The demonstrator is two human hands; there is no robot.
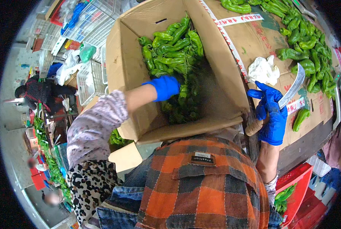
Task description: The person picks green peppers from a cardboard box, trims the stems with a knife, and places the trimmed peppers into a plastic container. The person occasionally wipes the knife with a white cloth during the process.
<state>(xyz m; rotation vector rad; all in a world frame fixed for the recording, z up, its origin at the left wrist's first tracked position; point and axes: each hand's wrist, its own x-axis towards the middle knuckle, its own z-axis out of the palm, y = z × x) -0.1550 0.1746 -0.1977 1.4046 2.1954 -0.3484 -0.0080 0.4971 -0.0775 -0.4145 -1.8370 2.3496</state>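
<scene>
In front of me stands an open cardboard box (222, 51) with long green peppers (174, 45) inside, the nearer ones in dark shade. My left hand (167, 88), in a blue glove, reaches into the box beside the peppers. Its fingers are curled and partly hidden, so I cannot see whether they hold anything. A curved knife (294, 83) with a wooden handle is in my blue-gloved right hand (270, 114), blade pointing away from me. That hand is over the table edge, right of the box. One green pepper (301, 119) lies apart, just right of it.
Flattened cardboard (244, 40) with printed tape covers the table. A crumpled white bag or cloth (263, 70) and a heap of green peppers (310, 43) lie there. At lower right stands a red crate (293, 174). Plastic crates (90, 81) and a person (38, 93) are to the left.
</scene>
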